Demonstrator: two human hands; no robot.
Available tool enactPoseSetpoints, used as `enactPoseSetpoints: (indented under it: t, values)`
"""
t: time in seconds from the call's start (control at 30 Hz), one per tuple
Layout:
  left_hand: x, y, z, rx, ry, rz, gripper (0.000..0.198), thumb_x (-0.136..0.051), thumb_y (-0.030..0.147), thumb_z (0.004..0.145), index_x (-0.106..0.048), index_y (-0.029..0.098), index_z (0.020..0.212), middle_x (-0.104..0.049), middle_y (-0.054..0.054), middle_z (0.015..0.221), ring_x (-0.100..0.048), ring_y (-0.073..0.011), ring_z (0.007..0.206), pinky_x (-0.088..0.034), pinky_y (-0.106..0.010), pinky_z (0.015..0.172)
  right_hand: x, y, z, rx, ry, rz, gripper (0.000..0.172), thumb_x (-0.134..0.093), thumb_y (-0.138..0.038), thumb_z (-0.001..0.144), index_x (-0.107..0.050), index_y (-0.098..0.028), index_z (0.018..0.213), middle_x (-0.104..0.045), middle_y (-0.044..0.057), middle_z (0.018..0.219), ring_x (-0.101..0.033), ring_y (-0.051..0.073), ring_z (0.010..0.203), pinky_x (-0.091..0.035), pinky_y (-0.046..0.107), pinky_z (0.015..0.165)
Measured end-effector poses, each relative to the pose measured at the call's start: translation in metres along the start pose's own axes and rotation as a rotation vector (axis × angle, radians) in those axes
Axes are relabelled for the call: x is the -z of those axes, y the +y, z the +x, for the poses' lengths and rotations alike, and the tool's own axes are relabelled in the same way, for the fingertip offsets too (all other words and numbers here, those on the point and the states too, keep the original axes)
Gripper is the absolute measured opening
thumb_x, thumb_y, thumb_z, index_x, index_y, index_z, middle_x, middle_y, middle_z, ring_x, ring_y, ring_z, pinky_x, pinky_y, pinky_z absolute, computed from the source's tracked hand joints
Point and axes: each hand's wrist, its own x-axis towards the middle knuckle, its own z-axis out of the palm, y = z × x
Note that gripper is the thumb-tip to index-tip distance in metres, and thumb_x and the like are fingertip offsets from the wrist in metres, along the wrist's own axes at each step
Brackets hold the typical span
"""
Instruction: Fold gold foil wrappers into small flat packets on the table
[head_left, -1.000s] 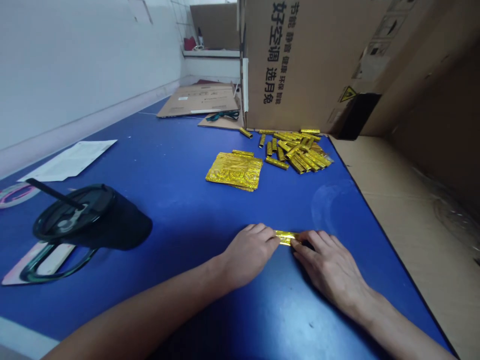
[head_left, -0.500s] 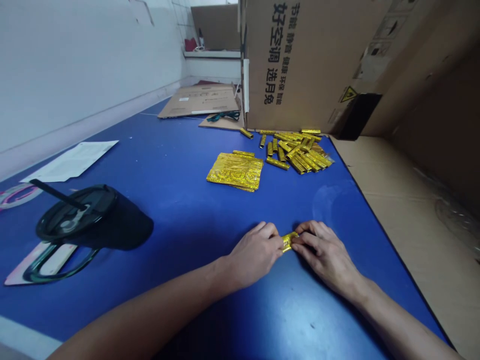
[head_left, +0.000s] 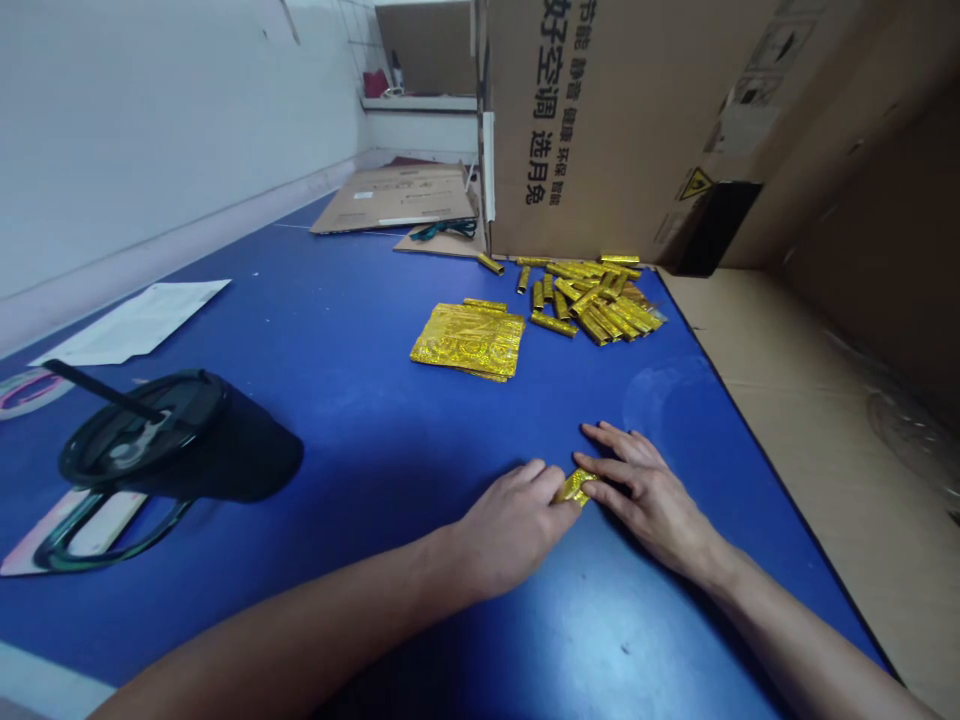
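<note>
A small folded piece of gold holographic foil (head_left: 575, 488) lies tilted on the blue table top (head_left: 360, 590), between my two hands. My left hand (head_left: 514, 530) presses its fingertips on the foil's left end. My right hand (head_left: 646, 495) lies palm down with its fingers spread, the lower fingertips against the foil's right end. Farther off lie a stack of flat gold foil sheets (head_left: 467, 341) and a heap of rolled gold foil tubes (head_left: 592, 305), both out of reach of my fingers.
A black tumbler (head_left: 180, 440) with a straw and handle lies on its side at the left, near a white paper sheet (head_left: 135, 322). A large printed cardboard box (head_left: 600, 130) stands at the back, with a cardboard sheet (head_left: 810, 450) to the right.
The foil has gone from a longer flat strip to a shorter, tilted folded piece. My right hand's fingers have spread apart, and the view has shifted slightly.
</note>
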Motion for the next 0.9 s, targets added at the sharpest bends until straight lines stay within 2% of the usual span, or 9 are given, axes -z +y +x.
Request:
enactPoseSetpoints:
  t: [0.17, 0.37, 0.57, 0.7, 0.9]
  values:
    - [0.005, 0.007, -0.001, -0.046, -0.022, 0.086, 0.023, -0.041, 0.011, 0.083, -0.053, 0.01, 0.102, -0.053, -0.006, 0.09, -0.043, -0.0194, 0.08, -0.039, -0.031, 0.069, 0.002, -0.002, 0.001, -0.089, -0.033, 0.031, 0.033, -0.045, -0.042, 0.081, -0.058, -0.027, 0.107, -0.04, 0.006, 0.132, -0.03, 0.024, 0.123, -0.019, 0.052, 0.099]
    - [0.0, 0.013, -0.003, -0.089, 0.006, 0.136, 0.019, -0.042, 0.012, 0.084, -0.055, 0.008, 0.098, -0.056, -0.007, 0.089, -0.046, -0.0197, 0.084, -0.037, -0.032, 0.072, 0.001, -0.002, 0.002, -0.147, -0.043, 0.018, 0.034, -0.042, -0.042, 0.082, -0.056, -0.028, 0.11, -0.037, 0.004, 0.134, -0.026, 0.022, 0.125, -0.016, 0.051, 0.1]
    - [-0.002, 0.018, -0.007, -0.059, -0.027, 0.161, 0.023, -0.046, 0.013, 0.082, -0.054, 0.006, 0.103, -0.057, -0.01, 0.102, -0.047, -0.0207, 0.091, -0.037, -0.03, 0.072, -0.002, 0.009, 0.003, -0.209, 0.023, -0.051, 0.033, -0.041, -0.036, 0.083, -0.055, -0.026, 0.111, -0.039, 0.007, 0.132, -0.027, 0.024, 0.124, -0.018, 0.054, 0.097]
    - [0.0, 0.019, -0.007, -0.036, -0.035, 0.138, 0.024, -0.045, 0.015, 0.082, -0.055, 0.009, 0.104, -0.049, -0.009, 0.118, -0.048, -0.0196, 0.09, -0.037, -0.03, 0.069, -0.003, 0.012, 0.003, -0.196, 0.049, -0.054, 0.033, -0.042, -0.037, 0.083, -0.055, -0.026, 0.111, -0.041, 0.007, 0.131, -0.029, 0.024, 0.123, -0.02, 0.054, 0.096]
    - [0.001, 0.018, -0.006, -0.07, -0.035, 0.145, 0.022, -0.044, 0.017, 0.084, -0.055, 0.009, 0.102, -0.053, -0.01, 0.113, -0.047, -0.0212, 0.091, -0.036, -0.031, 0.071, 0.0, 0.01, 0.003, -0.213, 0.052, -0.02, 0.033, -0.043, -0.037, 0.082, -0.053, -0.024, 0.111, -0.042, 0.007, 0.13, -0.029, 0.025, 0.123, -0.019, 0.055, 0.096]
